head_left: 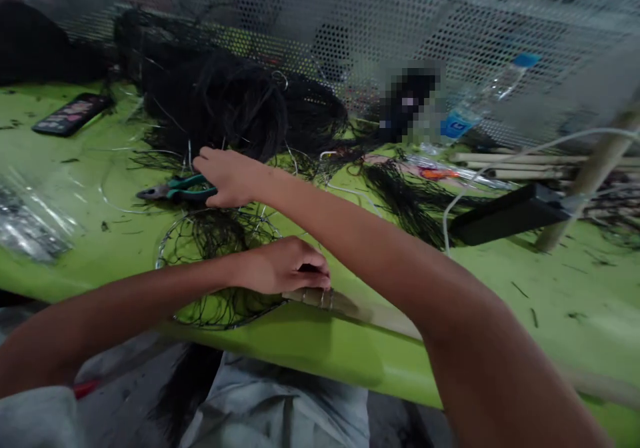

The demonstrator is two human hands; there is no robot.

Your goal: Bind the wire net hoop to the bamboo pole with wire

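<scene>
My left hand [285,268] is closed at the tip of a wooden stick [350,307], where thin wire is wound round the wood; its fingertips are pinched by the wire. A wire hoop with black netting [225,305] joins the stick's end and lies under my left forearm. Farther up, my right hand [225,176] reaches across to pliers [175,189] with green and black handles. Its fingers rest over the handle ends, and the palm side is hidden. The pliers lie on the green table [310,341], jaws pointing left.
A large heap of black netting [215,98] lies behind my right hand. A phone [73,113] and clear plastic [30,225] are at left. On the right are a bottle [457,121], a black box [513,213], a white cable [450,211] and an upright pole [590,178].
</scene>
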